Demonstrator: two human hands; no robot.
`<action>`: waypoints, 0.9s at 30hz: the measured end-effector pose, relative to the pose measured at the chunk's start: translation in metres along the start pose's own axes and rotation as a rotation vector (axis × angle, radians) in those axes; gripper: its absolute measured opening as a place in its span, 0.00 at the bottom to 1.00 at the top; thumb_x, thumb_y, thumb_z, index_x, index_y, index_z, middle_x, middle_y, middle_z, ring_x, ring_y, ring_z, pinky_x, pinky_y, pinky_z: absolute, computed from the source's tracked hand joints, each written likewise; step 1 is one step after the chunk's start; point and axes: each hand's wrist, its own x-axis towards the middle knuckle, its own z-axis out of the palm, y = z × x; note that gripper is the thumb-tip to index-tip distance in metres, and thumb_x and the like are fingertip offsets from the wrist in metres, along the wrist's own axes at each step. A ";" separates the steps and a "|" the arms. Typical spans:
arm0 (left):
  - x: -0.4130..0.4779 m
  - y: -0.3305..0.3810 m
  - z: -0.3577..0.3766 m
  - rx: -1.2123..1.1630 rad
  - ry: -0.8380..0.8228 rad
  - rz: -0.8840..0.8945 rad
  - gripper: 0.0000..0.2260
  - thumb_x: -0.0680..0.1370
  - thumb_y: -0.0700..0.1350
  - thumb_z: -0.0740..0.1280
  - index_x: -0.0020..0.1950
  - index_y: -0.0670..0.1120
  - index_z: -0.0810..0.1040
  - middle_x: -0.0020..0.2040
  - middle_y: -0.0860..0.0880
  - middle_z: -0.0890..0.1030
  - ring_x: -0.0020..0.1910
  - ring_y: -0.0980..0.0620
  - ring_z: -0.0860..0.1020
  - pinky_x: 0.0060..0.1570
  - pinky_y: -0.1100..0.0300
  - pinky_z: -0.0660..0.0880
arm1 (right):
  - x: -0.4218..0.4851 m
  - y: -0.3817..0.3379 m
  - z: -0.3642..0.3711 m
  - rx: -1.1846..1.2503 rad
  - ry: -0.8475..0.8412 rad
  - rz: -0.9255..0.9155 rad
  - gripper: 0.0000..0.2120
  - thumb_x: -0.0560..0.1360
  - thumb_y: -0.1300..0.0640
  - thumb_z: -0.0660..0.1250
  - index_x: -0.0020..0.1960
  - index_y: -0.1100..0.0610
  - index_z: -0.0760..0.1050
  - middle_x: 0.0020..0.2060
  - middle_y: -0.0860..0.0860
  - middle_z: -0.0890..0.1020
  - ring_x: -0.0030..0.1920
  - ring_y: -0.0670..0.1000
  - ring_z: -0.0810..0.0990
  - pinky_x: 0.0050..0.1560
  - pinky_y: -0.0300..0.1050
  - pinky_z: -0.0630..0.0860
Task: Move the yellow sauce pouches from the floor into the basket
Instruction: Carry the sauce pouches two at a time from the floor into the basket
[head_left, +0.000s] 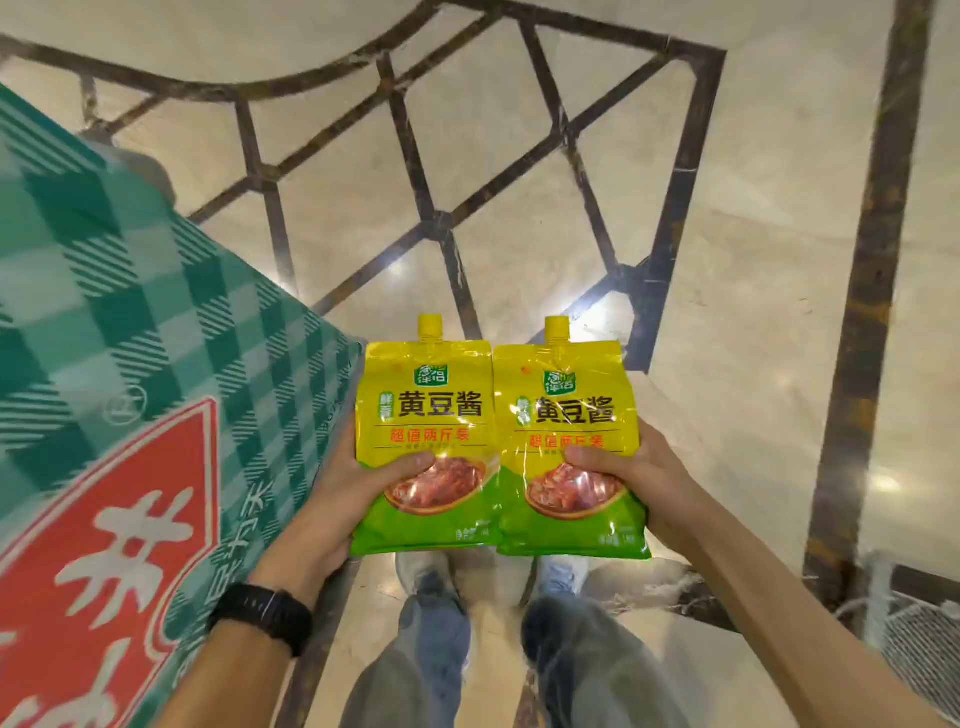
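Observation:
Two yellow sauce pouches with yellow screw caps and green bottoms are held upright, side by side, above the floor. My left hand (343, 499) grips the left pouch (426, 410) from below, thumb across its front. My right hand (631, 473) grips the right pouch (569, 415) the same way. The pouches touch along their inner edges. A white mesh basket (919, 639) shows only at the lower right corner, mostly cut off.
A large green checked box (130, 322) with a red label fills the left side, close to my left arm. Below the pouches are my legs and grey shoes (426, 571). The marble floor (753, 234) has dark inlaid lines.

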 end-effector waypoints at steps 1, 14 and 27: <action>-0.027 0.025 0.004 -0.007 0.002 0.006 0.52 0.45 0.57 0.86 0.68 0.51 0.74 0.56 0.48 0.86 0.53 0.47 0.85 0.47 0.53 0.83 | -0.030 -0.024 0.005 -0.002 0.002 -0.008 0.34 0.58 0.55 0.83 0.63 0.58 0.77 0.53 0.56 0.86 0.53 0.60 0.85 0.54 0.56 0.81; -0.256 0.226 0.064 -0.031 -0.184 0.137 0.51 0.41 0.57 0.87 0.63 0.54 0.75 0.54 0.44 0.86 0.53 0.40 0.85 0.55 0.38 0.79 | -0.298 -0.208 0.025 -0.005 0.105 -0.234 0.49 0.44 0.43 0.87 0.62 0.58 0.78 0.52 0.56 0.86 0.51 0.59 0.86 0.55 0.57 0.80; -0.243 0.307 0.078 0.197 -0.558 0.208 0.52 0.46 0.57 0.87 0.68 0.51 0.73 0.56 0.45 0.86 0.52 0.43 0.85 0.41 0.55 0.83 | -0.358 -0.198 0.059 0.284 0.398 -0.371 0.51 0.44 0.47 0.87 0.63 0.59 0.76 0.54 0.59 0.85 0.53 0.62 0.85 0.49 0.54 0.82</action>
